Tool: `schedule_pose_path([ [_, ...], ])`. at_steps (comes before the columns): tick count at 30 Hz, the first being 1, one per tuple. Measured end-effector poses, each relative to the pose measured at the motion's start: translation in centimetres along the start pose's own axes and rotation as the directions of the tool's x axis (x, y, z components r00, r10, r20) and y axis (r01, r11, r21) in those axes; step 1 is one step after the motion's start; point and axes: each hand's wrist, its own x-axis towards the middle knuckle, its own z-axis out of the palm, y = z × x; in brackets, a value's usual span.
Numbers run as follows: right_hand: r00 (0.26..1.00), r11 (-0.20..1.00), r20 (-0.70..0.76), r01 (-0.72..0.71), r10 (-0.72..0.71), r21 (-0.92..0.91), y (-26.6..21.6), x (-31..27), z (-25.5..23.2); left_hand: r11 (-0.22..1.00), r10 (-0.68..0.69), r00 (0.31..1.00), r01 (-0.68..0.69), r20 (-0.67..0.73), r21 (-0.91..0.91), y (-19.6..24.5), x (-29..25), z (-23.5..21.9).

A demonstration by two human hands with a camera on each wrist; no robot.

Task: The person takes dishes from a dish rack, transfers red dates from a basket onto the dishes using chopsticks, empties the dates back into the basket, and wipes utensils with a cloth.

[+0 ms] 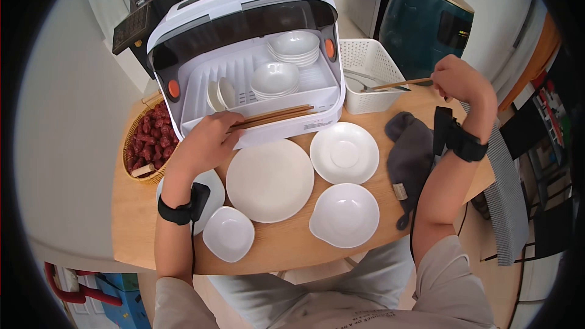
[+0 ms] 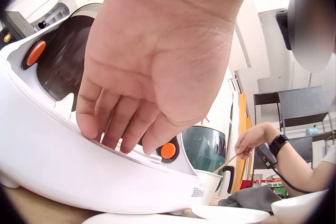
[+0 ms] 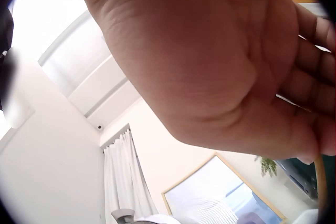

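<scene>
In the head view, my left hand point(image 1: 204, 146) reaches over the front rim of the white dish box point(image 1: 268, 137). Its fingers dip behind that rim in the left wrist view, close together and fairly straight. They rest at the left ends of several wooden chopsticks point(image 1: 274, 117) lying in the front compartment. To the right, my right hand point(image 1: 463, 80) pinches one end of a wooden chopstick point(image 1: 402, 84), which slants down over the white perforated basket point(image 1: 368, 103). A metal fork point(image 1: 364, 85) and other cutlery lie in that basket.
White bowls point(image 1: 294, 45) and small dishes point(image 1: 225, 92) stand inside the box under its raised lid. On the table are a large plate point(image 1: 270, 180), a saucer point(image 1: 344, 152), more bowls point(image 1: 344, 214), a grey cloth point(image 1: 407, 158) and a basket of red dates point(image 1: 149, 137). A green appliance point(image 1: 420, 24) stands behind.
</scene>
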Motion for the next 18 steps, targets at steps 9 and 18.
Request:
schedule_pose_path([
  [9, 0.744, 0.873, -0.562, 0.482, -0.362, 0.076, -3.6, -16.0, -1.6, 0.996, 0.083, 0.989, -0.078, -0.122, 0.046, 8.2, -2.3, -2.8],
  [18, 0.307, 0.294, -0.425, 0.951, -0.851, 0.097, -6.4, -14.9, -2.8, 0.964, 0.258, 0.947, -0.266, -0.19, -0.017, 11.4, -4.7, -3.7],
])
